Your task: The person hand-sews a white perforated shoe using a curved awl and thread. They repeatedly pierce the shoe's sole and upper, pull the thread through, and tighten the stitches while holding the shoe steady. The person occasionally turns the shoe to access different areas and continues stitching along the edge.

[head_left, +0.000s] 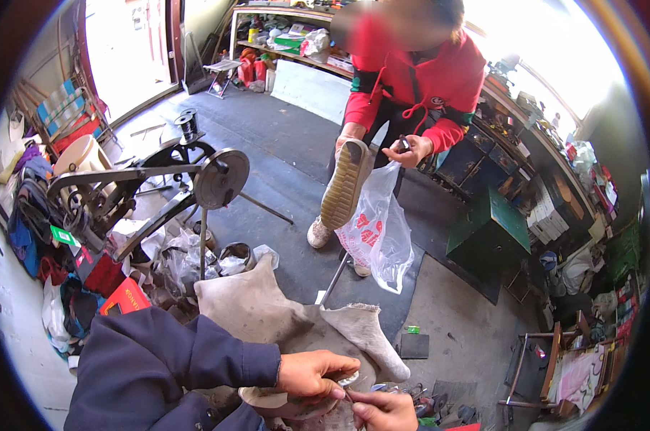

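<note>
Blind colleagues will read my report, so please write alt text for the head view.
Left hand and right hand work close together at a partly hidden, pale item near a grayish cloth. Opposite, a seated person in a red hoodie shows a shoe sole; a sewing machine stands left.

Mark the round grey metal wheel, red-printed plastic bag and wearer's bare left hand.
Round grey metal wheel (221, 184): head view, disc face.
Red-printed plastic bag (384, 231): head view, middle.
Wearer's bare left hand (310, 374): head view, back.

Workshop | black-metal crank machine (223, 178) | cluttered shelves (296, 57) | heaped plastic bags (183, 260)
</note>
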`<state>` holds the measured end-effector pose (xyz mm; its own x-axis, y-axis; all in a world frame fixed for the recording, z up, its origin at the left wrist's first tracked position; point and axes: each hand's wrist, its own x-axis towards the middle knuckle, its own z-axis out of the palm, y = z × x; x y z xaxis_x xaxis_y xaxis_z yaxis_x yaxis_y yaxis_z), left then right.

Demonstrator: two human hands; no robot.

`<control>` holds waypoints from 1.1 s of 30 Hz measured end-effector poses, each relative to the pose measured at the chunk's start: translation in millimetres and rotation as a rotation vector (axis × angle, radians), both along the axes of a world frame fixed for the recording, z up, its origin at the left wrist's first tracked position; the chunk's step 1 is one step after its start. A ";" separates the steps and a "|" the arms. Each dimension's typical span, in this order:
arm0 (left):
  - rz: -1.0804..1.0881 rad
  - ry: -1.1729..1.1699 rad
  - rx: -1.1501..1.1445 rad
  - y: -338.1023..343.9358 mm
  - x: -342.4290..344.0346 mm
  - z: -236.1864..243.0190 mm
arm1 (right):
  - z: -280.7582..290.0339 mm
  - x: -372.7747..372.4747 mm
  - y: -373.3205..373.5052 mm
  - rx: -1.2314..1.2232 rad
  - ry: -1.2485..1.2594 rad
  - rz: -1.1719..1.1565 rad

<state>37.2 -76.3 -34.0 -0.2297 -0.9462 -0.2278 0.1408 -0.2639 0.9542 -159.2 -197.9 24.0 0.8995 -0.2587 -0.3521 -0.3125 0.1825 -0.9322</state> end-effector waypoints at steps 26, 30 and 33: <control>0.515 -0.522 -0.269 148.8 -46.7 -27.0 | -56.6 -75.6 -3.2 -0.245 -0.137 -0.158; 0.233 -0.724 -0.624 142.1 -51.5 -42.2 | -54.6 -77.4 -4.4 -0.146 -0.056 -0.169; 0.081 -0.788 -0.719 124.2 -48.6 -39.7 | -51.4 -77.6 -6.6 -0.171 -0.052 -0.167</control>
<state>-11.4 47.9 -73.7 -0.1918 -0.9233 0.3328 -0.5912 0.3793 0.7117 -236.8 -204.4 -27.4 0.8551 -0.4572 -0.2444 -0.2417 0.0656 -0.9681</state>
